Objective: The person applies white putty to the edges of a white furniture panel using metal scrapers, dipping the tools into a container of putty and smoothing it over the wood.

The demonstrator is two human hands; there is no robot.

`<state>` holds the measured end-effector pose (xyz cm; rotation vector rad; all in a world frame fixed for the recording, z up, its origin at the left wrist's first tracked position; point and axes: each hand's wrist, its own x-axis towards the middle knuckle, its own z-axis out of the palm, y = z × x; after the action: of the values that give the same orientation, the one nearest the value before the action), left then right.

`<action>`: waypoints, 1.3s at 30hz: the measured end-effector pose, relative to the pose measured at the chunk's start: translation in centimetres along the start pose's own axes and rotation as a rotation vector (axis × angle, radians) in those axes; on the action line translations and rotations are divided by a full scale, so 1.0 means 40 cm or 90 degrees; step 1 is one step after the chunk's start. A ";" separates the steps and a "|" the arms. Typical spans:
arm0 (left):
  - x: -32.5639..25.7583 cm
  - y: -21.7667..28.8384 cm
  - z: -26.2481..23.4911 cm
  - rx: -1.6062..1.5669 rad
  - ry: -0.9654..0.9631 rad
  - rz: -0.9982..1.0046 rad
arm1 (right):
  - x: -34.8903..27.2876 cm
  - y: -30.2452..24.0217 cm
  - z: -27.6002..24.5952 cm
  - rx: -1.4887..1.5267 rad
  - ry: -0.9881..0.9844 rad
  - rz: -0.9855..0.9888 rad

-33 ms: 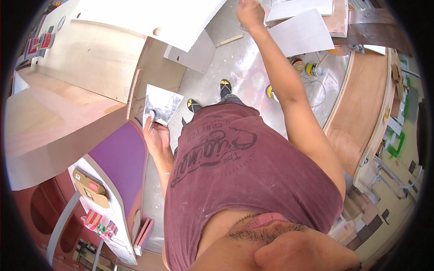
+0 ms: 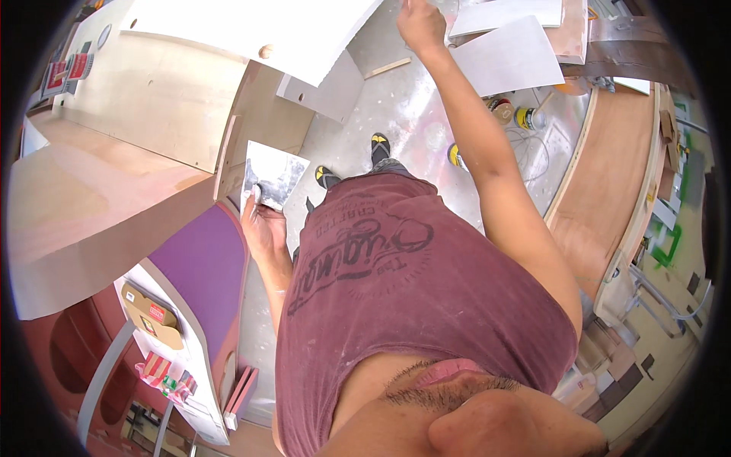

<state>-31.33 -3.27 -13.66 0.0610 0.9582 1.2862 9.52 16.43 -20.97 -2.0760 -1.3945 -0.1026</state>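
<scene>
My left hand (image 2: 265, 232) grips the lower edge of a small white square board (image 2: 285, 166), thumb on top and fingers beneath. Dark grey and whitish smears cover much of the board's face. My right arm reaches far forward. At the top edge of the picture my right hand (image 2: 422, 29) is closed, its fingertips partly cut off, and I cannot make out what it holds. A large white panel (image 2: 251, 27) with a round hole stands forward and to the left of that hand, apart from it.
Wooden cabinet parts (image 2: 152, 99) and a curved pale bench edge (image 2: 99, 251) fill the left. Cans (image 2: 525, 118) and a loose cable lie on the floor at right, near a white sheet (image 2: 506, 61). A long curved wooden piece (image 2: 601, 175) stands further right. A wood strip (image 2: 388, 68) lies ahead.
</scene>
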 end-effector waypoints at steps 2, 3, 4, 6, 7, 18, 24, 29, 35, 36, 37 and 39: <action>-0.005 -0.005 0.000 0.009 0.015 0.013 | -0.054 -0.057 -0.032 -0.007 -0.081 -0.015; -0.001 -0.006 0.004 0.021 0.015 0.017 | -0.078 -0.095 -0.067 -0.008 -0.082 -0.015; 0.002 -0.008 0.000 0.020 0.018 0.018 | -0.102 -0.148 -0.104 0.012 -0.085 -0.044; 0.012 -0.014 -0.003 -0.002 0.006 0.008 | -0.156 -0.208 -0.137 0.029 -0.086 -0.069; 0.017 -0.014 -0.001 -0.003 0.009 0.002 | -0.190 -0.222 -0.133 0.079 -0.067 -0.089; 0.013 -0.006 0.010 0.018 0.020 0.016 | -0.088 -0.143 -0.120 0.062 -0.067 0.016; -0.005 -0.004 -0.006 0.007 0.044 0.036 | -0.189 -0.191 -0.111 0.053 -0.110 -0.083; -0.007 -0.008 0.002 0.005 0.051 0.031 | -0.344 -0.311 -0.168 0.122 -0.134 -0.148; 0.002 -0.002 0.023 0.019 0.025 0.028 | -0.441 -0.360 -0.227 0.236 -0.244 -0.192; 0.004 -0.001 0.021 0.020 0.024 0.027 | -0.445 -0.357 -0.234 0.240 -0.265 -0.180; 0.005 0.001 0.016 0.019 0.014 0.029 | -0.446 -0.352 -0.238 0.244 -0.285 -0.168; 0.002 0.004 0.014 0.015 0.004 0.033 | -0.413 -0.321 -0.245 0.287 -0.303 -0.053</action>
<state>-31.10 -2.92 -13.27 0.1007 0.9828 1.3231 -6.07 0.95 -13.78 -1.7209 -1.5948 0.6519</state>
